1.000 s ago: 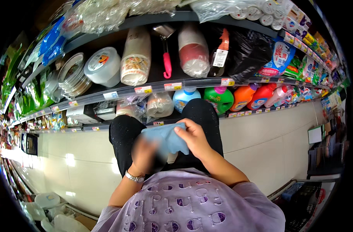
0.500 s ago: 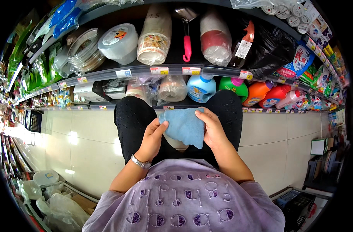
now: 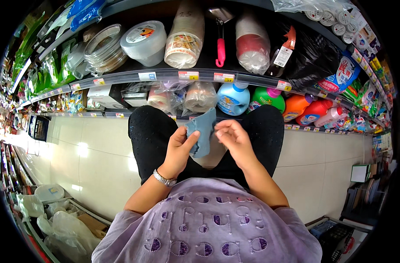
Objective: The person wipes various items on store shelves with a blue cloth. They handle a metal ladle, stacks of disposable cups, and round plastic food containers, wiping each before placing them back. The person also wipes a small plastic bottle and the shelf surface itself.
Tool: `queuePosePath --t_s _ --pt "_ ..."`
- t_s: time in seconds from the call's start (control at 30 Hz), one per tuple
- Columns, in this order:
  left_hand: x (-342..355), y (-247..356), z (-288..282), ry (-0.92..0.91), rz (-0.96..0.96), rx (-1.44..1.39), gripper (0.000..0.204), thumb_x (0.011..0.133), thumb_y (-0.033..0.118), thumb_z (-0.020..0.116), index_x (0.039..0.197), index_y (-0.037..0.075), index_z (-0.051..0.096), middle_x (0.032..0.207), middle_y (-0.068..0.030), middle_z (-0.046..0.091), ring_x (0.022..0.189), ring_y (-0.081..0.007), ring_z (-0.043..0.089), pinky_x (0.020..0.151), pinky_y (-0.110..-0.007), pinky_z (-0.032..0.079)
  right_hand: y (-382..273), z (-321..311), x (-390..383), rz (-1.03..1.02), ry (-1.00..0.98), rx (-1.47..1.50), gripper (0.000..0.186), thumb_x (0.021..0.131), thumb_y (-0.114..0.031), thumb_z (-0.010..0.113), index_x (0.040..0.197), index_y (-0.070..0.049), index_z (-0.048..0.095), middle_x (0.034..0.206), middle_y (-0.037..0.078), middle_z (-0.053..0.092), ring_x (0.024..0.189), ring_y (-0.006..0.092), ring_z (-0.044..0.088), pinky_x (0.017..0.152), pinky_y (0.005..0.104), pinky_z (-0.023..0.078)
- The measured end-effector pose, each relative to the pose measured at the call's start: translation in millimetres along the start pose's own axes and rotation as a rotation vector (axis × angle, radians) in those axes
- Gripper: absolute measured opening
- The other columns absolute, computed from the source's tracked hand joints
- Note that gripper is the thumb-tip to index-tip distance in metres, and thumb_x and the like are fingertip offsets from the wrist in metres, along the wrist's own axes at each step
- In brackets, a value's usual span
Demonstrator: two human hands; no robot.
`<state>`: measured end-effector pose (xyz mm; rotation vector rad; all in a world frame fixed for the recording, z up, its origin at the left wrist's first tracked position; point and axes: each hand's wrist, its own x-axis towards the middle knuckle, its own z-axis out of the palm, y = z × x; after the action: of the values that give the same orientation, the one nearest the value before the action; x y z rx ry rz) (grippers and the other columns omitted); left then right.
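A small blue-grey cloth [image 3: 203,133] hangs folded between my hands, over my lap in black trousers. My left hand [image 3: 179,151], with a silver watch on its wrist, pinches the cloth's lower left side with the thumb on top. My right hand [image 3: 232,137] is just right of the cloth, fingers curled at its upper edge; whether it grips the cloth I cannot tell.
Store shelves [image 3: 200,75] run in front of my knees, holding stacked plastic tubs [image 3: 145,41], paper cups [image 3: 184,37], a pink-handled tool [image 3: 220,51] and coloured detergent bottles [image 3: 266,100]. Pale floor tiles [image 3: 90,162] lie below. Plastic bags [image 3: 62,228] sit at lower left, a dark basket [image 3: 336,239] at lower right.
The cloth was spread wide between both hands; it is now folded narrower and held mostly by my left hand. My right hand has shifted to its right edge.
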<state>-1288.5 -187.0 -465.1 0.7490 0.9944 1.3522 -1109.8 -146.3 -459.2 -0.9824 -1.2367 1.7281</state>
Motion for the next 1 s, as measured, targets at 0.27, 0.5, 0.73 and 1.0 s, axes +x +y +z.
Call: queuePosePath --t_s 0.27,0.5,0.73,1.0 --pt "-7.9 2.6 2.1 -0.042 0.052 0.065 0.013 0.094 0.012 0.052 0.097 0.003 0.061 0.096 0.0018 0.061 0.087 -0.0054 0.053 0.08 -0.022 0.042 9.9 22.4 1.9 -0.295 0.049 -0.302 0.028 0.085 -0.007 0.063 0.11 -0.001 0.052 0.099 0.004 0.057 0.093 0.0097 0.053 0.081 0.0247 0.042" --pt "6.6 11.9 -11.1 0.067 0.001 -0.214 0.016 0.098 0.021 0.046 0.095 0.008 0.055 0.087 0.0039 0.057 0.077 -0.0051 0.052 0.069 -0.021 0.041 7.1 -20.7 10.1 -0.104 0.266 0.256 0.013 0.088 -0.009 0.054 0.1 -0.002 0.056 0.086 0.0 0.058 0.079 0.0054 0.053 0.072 0.0214 0.043" --pt "15.0 38.1 -26.7 0.091 0.0 -0.294 0.022 0.099 0.021 0.04 0.098 0.005 0.054 0.097 -0.0038 0.062 0.09 -0.0111 0.059 0.083 -0.027 0.047 -16.2 -63.1 8.0 -0.123 0.196 0.56 0.036 0.088 -0.011 0.039 0.12 0.002 0.049 0.114 0.011 0.057 0.105 0.0194 0.056 0.091 0.0339 0.045" --pt "19.8 29.5 -37.9 0.027 0.027 -0.304 0.025 0.098 0.024 0.042 0.104 0.006 0.057 0.101 -0.0026 0.064 0.096 -0.0116 0.06 0.087 -0.029 0.046 -26.1 -62.3 7.2 -0.113 0.121 0.656 0.042 0.089 -0.011 0.038 0.128 0.001 0.044 0.12 0.011 0.055 0.11 0.0217 0.054 0.094 0.0358 0.044"
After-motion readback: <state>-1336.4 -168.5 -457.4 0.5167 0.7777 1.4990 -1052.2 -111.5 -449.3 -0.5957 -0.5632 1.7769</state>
